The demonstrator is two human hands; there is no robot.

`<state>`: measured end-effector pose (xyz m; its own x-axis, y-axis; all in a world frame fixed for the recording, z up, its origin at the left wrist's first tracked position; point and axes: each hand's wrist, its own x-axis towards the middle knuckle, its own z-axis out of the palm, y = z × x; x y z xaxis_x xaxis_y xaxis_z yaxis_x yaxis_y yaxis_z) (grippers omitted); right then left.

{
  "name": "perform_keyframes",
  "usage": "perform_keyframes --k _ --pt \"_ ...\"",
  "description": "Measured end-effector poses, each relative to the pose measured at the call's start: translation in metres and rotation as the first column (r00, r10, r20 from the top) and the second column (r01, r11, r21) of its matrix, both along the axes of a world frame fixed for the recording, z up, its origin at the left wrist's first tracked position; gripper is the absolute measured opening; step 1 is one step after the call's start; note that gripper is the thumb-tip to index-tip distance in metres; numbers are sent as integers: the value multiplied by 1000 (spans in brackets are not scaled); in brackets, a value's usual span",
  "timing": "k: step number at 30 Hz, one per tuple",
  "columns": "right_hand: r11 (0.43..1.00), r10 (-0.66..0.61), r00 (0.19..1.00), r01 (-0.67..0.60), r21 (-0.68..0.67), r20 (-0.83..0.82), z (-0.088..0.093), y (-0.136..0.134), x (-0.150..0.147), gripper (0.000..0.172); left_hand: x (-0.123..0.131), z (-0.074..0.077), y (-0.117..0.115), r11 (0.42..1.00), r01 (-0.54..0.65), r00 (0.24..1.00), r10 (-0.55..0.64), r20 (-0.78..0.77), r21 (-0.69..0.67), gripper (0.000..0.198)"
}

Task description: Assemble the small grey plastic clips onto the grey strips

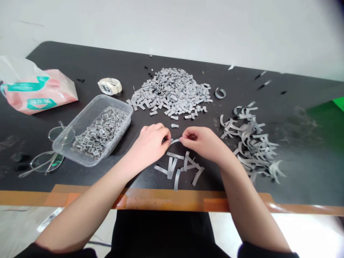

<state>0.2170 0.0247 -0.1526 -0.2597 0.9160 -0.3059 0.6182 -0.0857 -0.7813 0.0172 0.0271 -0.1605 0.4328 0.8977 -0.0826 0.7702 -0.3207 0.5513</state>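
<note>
My left hand (pixel 149 145) and my right hand (pixel 199 141) face each other over the black table. Between their fingertips they pinch a thin grey strip (pixel 175 141), which bows slightly. Just below them lie several loose straight grey strips (pixel 177 168). A heap of small cut grey pieces (pixel 169 91) sits beyond my hands. One single piece (pixel 174 125) lies apart from it, close to my fingers. To the right of my right hand is a heap of curved grey strip offcuts (pixel 249 143).
A clear plastic tray (pixel 91 129) holds many small grey pieces, left of my left hand. Eyeglasses (pixel 47 152) lie beside it. Behind are a roll of tape (pixel 109 86) and a pink-and-teal plastic bag (pixel 37 93). An orange strip (pixel 134 200) runs along the table's near edge.
</note>
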Motion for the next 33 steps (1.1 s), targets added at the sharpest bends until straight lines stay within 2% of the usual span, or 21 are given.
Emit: perform_keyframes --k 3,5,7,10,12,15,20,25,29,33 --pt "984 -127 967 150 92 -221 9 -1 5 17 0 8 0 994 -54 971 73 228 -92 10" --pt "962 -170 883 245 121 -438 13 -3 4 20 1 13 -1 978 -46 911 126 393 -205 16" --pt "953 -190 783 293 82 -593 14 -4 2 23 3 17 -3 943 6 809 191 555 -334 17" --pt "946 -226 704 323 20 -674 14 -5 -1 24 5 21 -7 877 94 657 302 691 -472 16" --pt "943 -227 683 333 19 -694 14 -4 -1 23 5 24 -8 844 129 610 346 713 -520 16" --pt "942 -206 666 333 39 -717 13 -3 0 23 5 26 -8 827 143 574 378 726 -543 16" --pt "956 -178 693 289 43 -699 12 -5 0 22 6 27 -8 839 96 571 394 720 -535 16" --pt "983 -116 711 181 21 -694 11 -5 4 7 5 26 -7 871 45 631 355 690 -489 15" --pt "985 -153 760 171 -32 -632 10 -3 5 18 6 23 -6 906 -54 649 352 674 -421 14" --pt "981 -191 795 173 -86 -576 8 -3 0 24 7 21 -7 943 -148 732 306 609 -297 11"
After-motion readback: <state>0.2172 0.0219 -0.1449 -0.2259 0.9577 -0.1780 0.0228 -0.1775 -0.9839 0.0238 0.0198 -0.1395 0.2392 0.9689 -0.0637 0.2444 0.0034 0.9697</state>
